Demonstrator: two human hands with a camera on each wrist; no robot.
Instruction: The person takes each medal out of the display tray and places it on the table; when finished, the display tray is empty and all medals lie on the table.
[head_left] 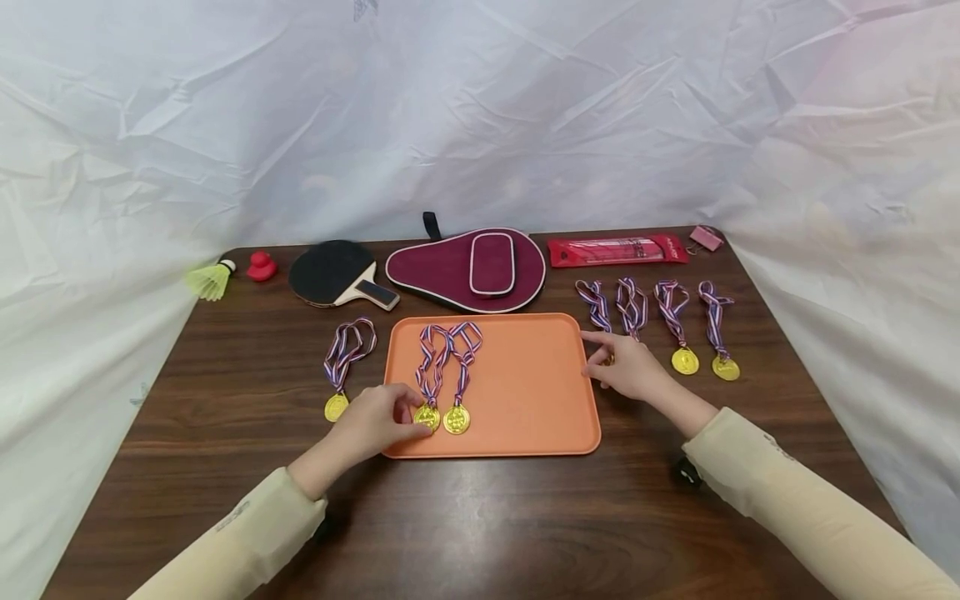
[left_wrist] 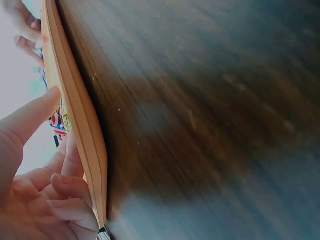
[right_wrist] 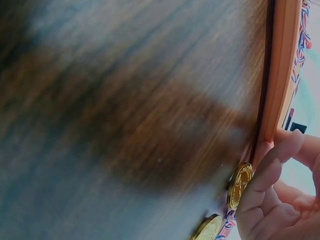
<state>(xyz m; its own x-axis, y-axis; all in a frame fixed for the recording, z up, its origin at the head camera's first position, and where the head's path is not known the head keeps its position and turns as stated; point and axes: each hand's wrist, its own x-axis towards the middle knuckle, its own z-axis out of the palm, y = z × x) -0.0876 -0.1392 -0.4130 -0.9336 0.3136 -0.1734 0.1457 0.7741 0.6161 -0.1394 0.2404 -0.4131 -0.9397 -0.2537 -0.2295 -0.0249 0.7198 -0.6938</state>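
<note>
On the orange tray (head_left: 540,392) lie two gold medals with striped ribbons. My left hand (head_left: 375,421) reaches over the tray's left edge and pinches the left medal (head_left: 427,417) between thumb and fingers. Right beside it is the other medal (head_left: 457,420). At the tray's right rim, my right hand (head_left: 630,365) touches the edge with its fingertips, its fingers loosely bent. Behind that hand, two ribbons (head_left: 632,308) lead to medals mostly hidden in the head view. The right wrist view has a gold medal (right_wrist: 240,186) close by the fingers.
Another medal (head_left: 337,407) lies left of the tray; two more, one a gold medal (head_left: 685,361), lie at right. Along the back are a shuttlecock (head_left: 212,280), red duck (head_left: 262,267), table tennis bat (head_left: 333,273), maroon bat case (head_left: 450,267), red packet (head_left: 618,251) and pink binder clip (head_left: 705,239).
</note>
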